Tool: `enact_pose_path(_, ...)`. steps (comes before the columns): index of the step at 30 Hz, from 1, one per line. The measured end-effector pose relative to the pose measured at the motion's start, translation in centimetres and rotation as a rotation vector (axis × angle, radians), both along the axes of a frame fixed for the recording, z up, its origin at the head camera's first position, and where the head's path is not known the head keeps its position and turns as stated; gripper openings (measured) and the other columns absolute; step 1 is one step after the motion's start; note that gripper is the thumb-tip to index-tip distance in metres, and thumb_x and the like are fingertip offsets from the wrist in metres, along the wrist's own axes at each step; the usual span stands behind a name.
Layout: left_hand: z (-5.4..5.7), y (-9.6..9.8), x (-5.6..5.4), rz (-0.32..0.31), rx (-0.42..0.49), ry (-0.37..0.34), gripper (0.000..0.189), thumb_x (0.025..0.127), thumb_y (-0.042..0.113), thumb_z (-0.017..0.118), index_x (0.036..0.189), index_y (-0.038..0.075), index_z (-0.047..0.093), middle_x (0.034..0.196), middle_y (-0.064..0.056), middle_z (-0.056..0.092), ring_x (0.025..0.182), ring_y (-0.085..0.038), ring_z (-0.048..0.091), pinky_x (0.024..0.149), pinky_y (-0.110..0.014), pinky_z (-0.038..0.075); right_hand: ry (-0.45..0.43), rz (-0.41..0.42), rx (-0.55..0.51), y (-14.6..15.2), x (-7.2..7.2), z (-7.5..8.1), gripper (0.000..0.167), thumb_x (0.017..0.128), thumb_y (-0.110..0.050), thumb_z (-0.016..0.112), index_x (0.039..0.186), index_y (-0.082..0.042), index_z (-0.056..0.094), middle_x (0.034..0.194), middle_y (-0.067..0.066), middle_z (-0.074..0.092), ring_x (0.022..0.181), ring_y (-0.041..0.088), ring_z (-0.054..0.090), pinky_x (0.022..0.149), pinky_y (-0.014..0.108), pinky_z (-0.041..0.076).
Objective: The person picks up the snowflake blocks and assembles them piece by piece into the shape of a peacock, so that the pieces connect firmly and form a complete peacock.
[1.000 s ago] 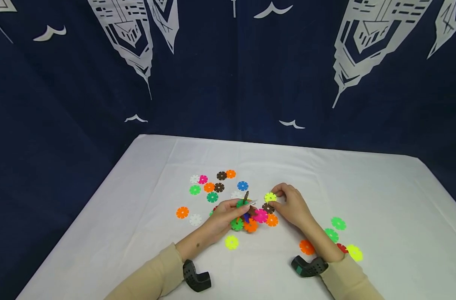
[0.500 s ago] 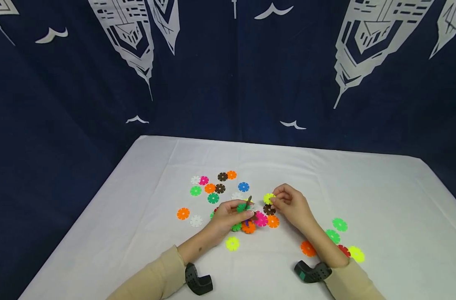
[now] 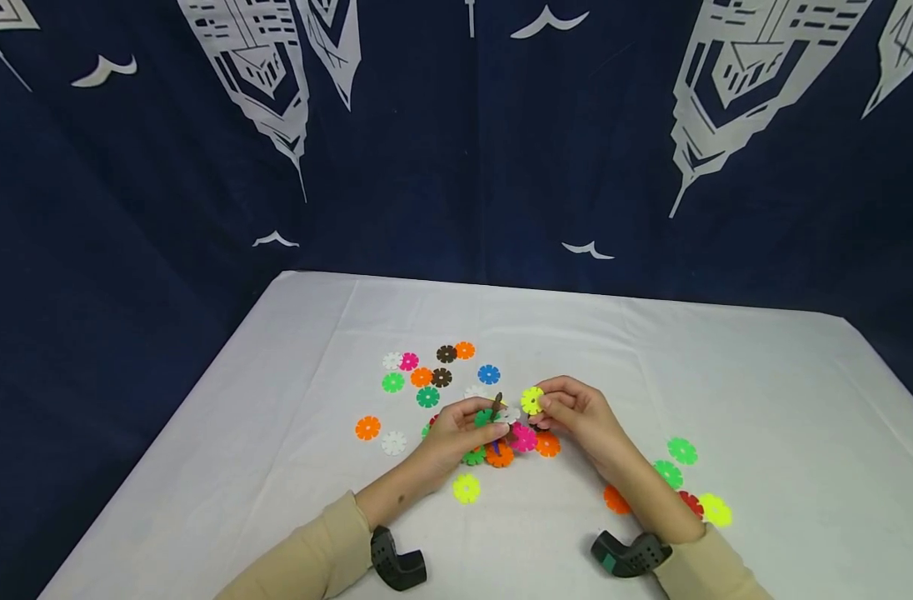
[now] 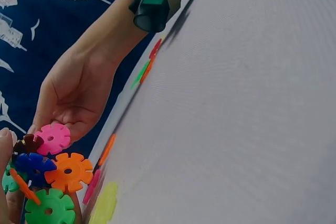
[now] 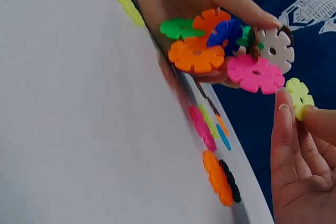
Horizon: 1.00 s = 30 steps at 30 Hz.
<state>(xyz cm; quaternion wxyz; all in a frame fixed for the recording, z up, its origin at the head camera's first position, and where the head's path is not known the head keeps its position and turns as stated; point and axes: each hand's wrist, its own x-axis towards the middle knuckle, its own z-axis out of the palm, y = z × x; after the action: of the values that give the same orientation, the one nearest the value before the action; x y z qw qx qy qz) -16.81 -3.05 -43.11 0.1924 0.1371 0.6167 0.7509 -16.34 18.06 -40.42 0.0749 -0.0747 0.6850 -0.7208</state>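
Observation:
My left hand (image 3: 456, 433) holds a cluster of interlocked notched plastic flower discs over the table, with the thumb on its upper part. In the right wrist view the cluster has a blue disc (image 5: 226, 36), a pink disc (image 5: 256, 73), a white disc (image 5: 276, 50), orange discs and green discs. A brown disc (image 4: 27, 144) stands edge-on among them. My right hand (image 3: 586, 414) pinches one yellow disc (image 5: 300, 98) between thumb and fingertips. That disc is held just right of the cluster, close to its white and pink discs.
Loose discs lie on the white cloth: several behind my left hand, including a blue one (image 3: 489, 374) and an orange one (image 3: 367, 427). A yellow disc (image 3: 467, 489) lies in front. Green discs (image 3: 682, 451) and others sit by my right forearm. A dark blue curtain (image 3: 456, 150) hangs behind.
My right hand has shifted slightly left with the yellow disc, closer to the cluster. In my left hand the cluster has turned a little, and its white disc now shows more of its face.

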Motion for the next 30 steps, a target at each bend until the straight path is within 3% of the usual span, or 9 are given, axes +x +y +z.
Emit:
enact_pose_path(13, -0.32, -0.14, -0.16, 0.010, 0.030, 0.001, 0.038, 0.084, 0.014, 0.071, 0.114, -0.005, 0.059, 0.104, -0.008, 0.064, 0.087, -0.015, 0.058, 0.083, -0.027, 0.049, 0.110, -0.028, 0.096, -0.54, 0.66, 0.72, 0.014, 0.089, 0.001, 0.060, 0.098, 0.011, 0.055, 0.081, 0.026, 0.061, 0.066, 0.019, 0.062, 0.067, 0.028, 0.054)
enact_pose_path(30, -0.12, -0.12, -0.07, 0.015, 0.037, 0.024, 0.027, 0.081, 0.005, 0.073, 0.105, -0.004, 0.063, 0.110, -0.010, 0.059, 0.089, -0.016, 0.058, 0.081, -0.028, 0.050, 0.249, 0.047, 0.092, -0.08, 0.58, 0.66, 0.010, 0.089, 0.004, 0.060, 0.096, 0.010, 0.057, 0.081, 0.017, 0.064, 0.070, 0.022, 0.064, 0.068, 0.031, 0.055)
